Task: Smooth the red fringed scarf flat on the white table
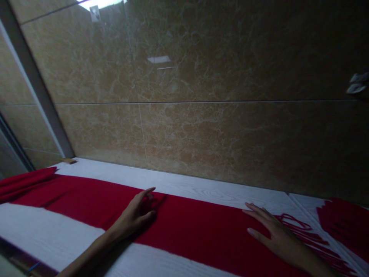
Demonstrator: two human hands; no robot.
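Note:
A long red scarf (196, 227) lies spread across the white wood-grain table (207, 188), with loose fringe strands (311, 236) at its right end. Over the scarf's middle is my left hand (137, 213), thumb and fingers apart, holding nothing; whether it touches the cloth I cannot tell. My right hand (266, 229) is near the fringed end, fingers stretched out over the red cloth. Toward the left, the scarf becomes creased and bunched, running out of view.
Another red fabric piece (344, 225) lies at the table's right, past a seam. Brown marbled tiles (184, 134) cover the wall behind. A small wooden block (69, 161) sits at the far left corner, beside a grey metal post (43, 88). A white object (357, 84) is on the right wall.

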